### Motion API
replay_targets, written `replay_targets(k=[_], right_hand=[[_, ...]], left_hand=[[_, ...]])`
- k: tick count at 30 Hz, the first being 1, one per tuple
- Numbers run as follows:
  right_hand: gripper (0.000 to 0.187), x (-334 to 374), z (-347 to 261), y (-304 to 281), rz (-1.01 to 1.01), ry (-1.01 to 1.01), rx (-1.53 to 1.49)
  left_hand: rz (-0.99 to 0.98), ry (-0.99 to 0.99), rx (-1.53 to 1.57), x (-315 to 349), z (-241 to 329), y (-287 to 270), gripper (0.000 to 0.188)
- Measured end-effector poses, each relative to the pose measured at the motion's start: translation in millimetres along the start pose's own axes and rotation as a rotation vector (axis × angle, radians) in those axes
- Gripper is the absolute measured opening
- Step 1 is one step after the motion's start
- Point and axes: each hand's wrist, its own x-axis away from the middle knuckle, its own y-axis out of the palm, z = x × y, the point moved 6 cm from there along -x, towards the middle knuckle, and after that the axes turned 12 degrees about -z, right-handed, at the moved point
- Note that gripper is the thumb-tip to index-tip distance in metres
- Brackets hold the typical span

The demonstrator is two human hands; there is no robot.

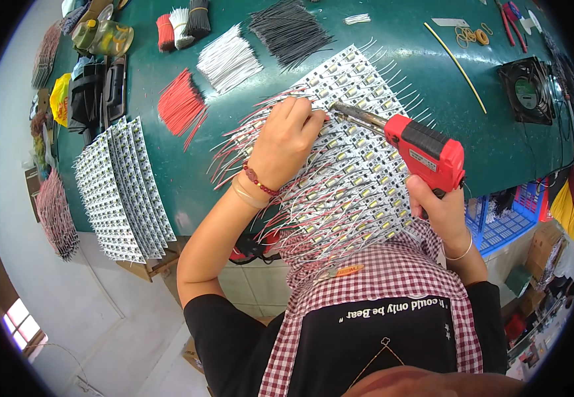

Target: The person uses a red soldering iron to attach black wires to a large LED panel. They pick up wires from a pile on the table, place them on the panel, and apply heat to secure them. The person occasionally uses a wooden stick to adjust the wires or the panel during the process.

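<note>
A white panel of small LED circuit boards (366, 155) lies across the table's near edge and my lap, with many thin red and white wires standing off it. My left hand (290, 135) is over its upper left part, fingers pinched together on a thin wire; a bit of red shows at the fingertips and the rest is hidden. In my right hand (439, 212) is a red and black soldering gun (426, 149), gripped by its handle. Its metal tip points left and is down at the panel, just right of my left fingertips.
Piles of red wires (181, 106), white wires (229, 59) and black wires (289, 33) lie beyond the panel on the green table (446, 73). Stacked LED panels (118, 192) overhang its left edge. A black fan (526, 90) stands right, above a blue basket (508, 221).
</note>
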Motion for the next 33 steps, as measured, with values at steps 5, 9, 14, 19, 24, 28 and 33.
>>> replay_targets(k=[5,9,14,19,24,28,33], right_hand=[[0.028,0,1,0,0.010,0.017,0.055],[0.010,3,-15,6,0.052,-0.102,0.081],[0.012,5,-12,3,0.068,-0.093,0.040],[0.016,4,-9,4,0.033,-0.068,0.073],[0.018,3,-8,4,0.026,-0.076,0.087],[0.021,11,-2,-3,0.031,-0.069,0.013],[0.026,22,9,-9,0.005,-0.024,0.004]], left_hand=[[-0.016,-0.007,-0.015,-2,1,-1,0.017],[-0.045,-0.009,-0.022,-4,2,-2,0.016],[-0.062,-0.007,-0.052,-5,2,-2,0.014],[-0.082,0.003,-0.097,-5,2,-2,0.013],[-0.019,0.019,-0.168,-2,5,-8,0.018],[0.026,0.023,-0.127,4,18,-14,0.024],[-0.039,0.034,-0.015,9,19,1,0.016]])
